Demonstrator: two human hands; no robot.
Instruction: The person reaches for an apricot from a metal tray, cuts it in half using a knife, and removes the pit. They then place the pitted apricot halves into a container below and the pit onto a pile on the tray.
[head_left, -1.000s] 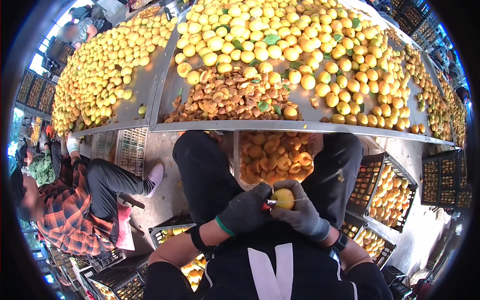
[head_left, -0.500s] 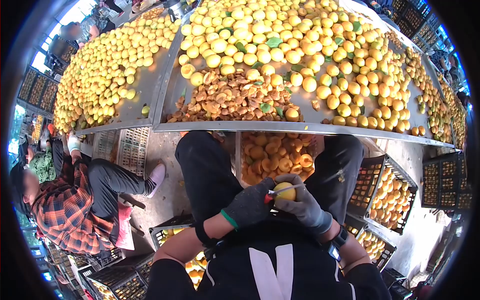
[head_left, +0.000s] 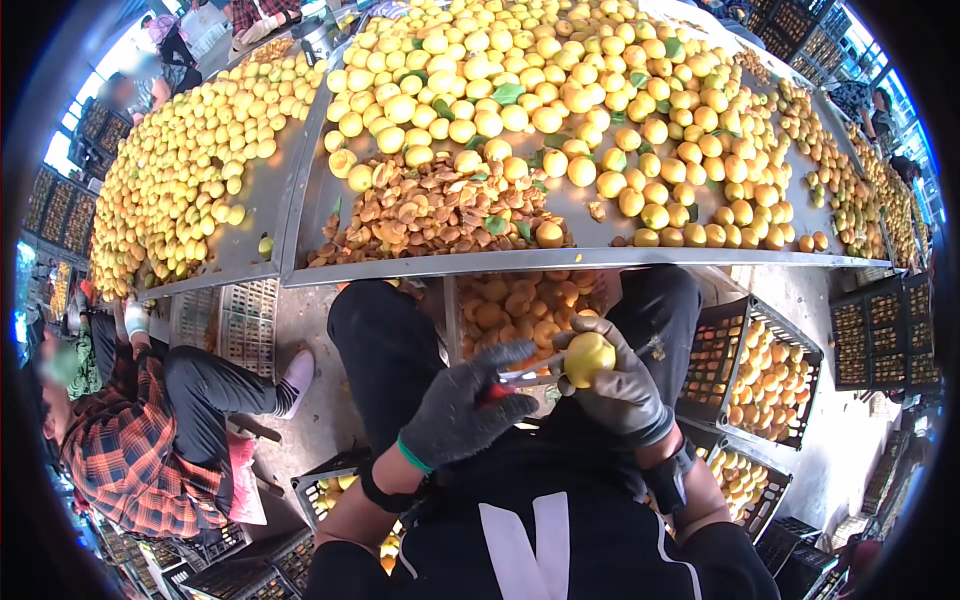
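Note:
My left hand (head_left: 468, 405), in a dark glove with a green cuff edge, is closed on a red-handled knife (head_left: 494, 392). The thin blade points right toward a yellow apricot (head_left: 589, 359), but its tip is too blurred to place exactly. The apricot sits whole-looking in the fingers of my gloved right hand (head_left: 622, 388). Beneath and beyond my hands, between my knees, a crate of orange apricot halves (head_left: 520, 310) is partly covered by the hands. A heap of opened brown-orange pieces (head_left: 430, 210) lies near the table's front edge.
The metal table (head_left: 430, 268) crosses in front, loaded with whole apricots (head_left: 500, 60) and leaves. Black crates of apricots (head_left: 770, 375) stand at the right, others at lower left. A person in a plaid shirt (head_left: 130, 450) sits at the left. White crates (head_left: 248, 315) stand beneath the table.
My hands have moved apart, the knife is off the apricot's near side, and the apricot is raised and more exposed in my right hand. The view has shifted slightly.

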